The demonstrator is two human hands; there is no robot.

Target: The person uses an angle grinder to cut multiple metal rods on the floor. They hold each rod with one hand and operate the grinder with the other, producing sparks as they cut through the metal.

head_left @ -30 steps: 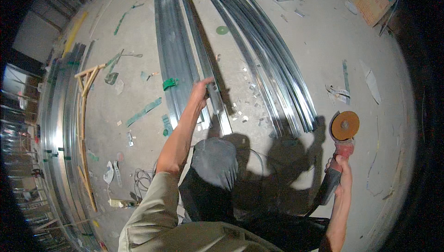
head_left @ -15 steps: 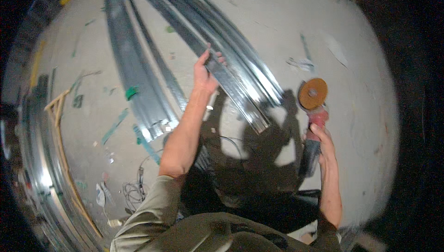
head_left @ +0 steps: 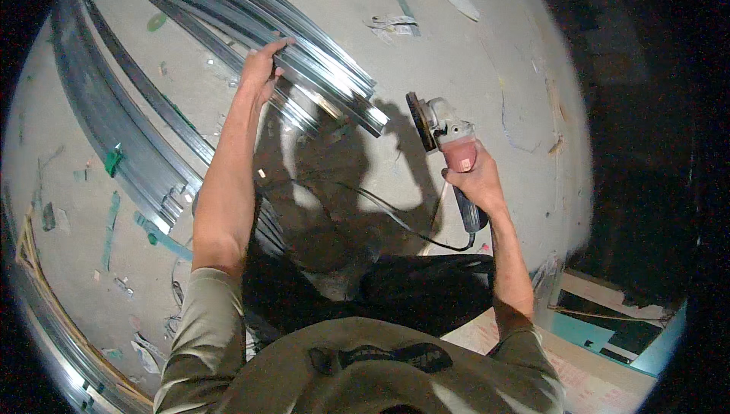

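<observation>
Both hands were apart: the left hand (head_left: 260, 72) pressed flat on a bundle of metal channels (head_left: 334, 83), the right hand (head_left: 475, 182) clamped around a grinder (head_left: 449, 140). The grinder's long axis ran from near right to far left, its disc (head_left: 416, 119) pointing at the channel ends. Those channels stretched away to the far left, ends toward the disc. Bare concrete floor (head_left: 487, 57) lay open to the right. More channels (head_left: 114, 140) lay left.

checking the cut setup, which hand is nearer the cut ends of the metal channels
Right. The right hand holds the angle grinder just beside the cut ends; the left hand rests farther along the channels.
</observation>
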